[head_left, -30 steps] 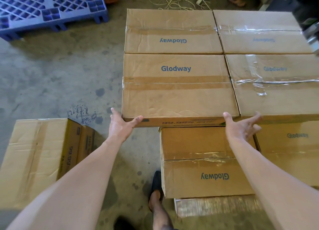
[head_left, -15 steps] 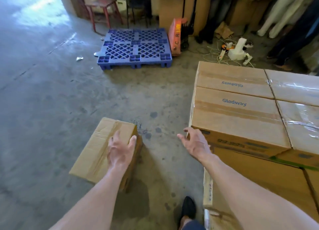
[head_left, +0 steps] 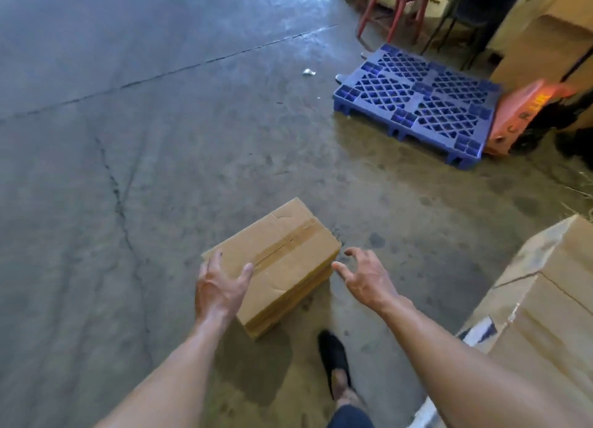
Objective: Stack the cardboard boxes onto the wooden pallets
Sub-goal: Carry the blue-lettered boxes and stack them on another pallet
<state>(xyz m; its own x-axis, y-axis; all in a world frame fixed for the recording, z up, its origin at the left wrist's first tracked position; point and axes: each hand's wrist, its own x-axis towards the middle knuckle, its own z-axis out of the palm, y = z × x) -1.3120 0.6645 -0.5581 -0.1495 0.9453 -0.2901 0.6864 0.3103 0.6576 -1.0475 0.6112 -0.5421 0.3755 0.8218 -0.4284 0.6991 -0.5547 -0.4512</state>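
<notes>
The cardboard box [head_left: 282,257] lies on the concrete floor [head_left: 128,145], long axis running away rightward. The left hand [head_left: 221,288] is spread over its near corner, seemingly touching, gripping nothing; the right hand [head_left: 365,278] hovers open and empty just beside the right edge

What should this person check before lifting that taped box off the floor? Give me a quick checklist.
1. Cardboard box sealed: ok, tape runs along its top.
2. Left grip on the box: cannot tell; its spread fingers lie over the near corner, but contact is unclear.
3. Right grip on the box: not ok; it is open beside the right edge, apart from it.
4. Shoe out from under the box: ok; it stands on the floor beside it.
5. Room on the stacked boxes: cannot tell; only their edge shows.
</notes>
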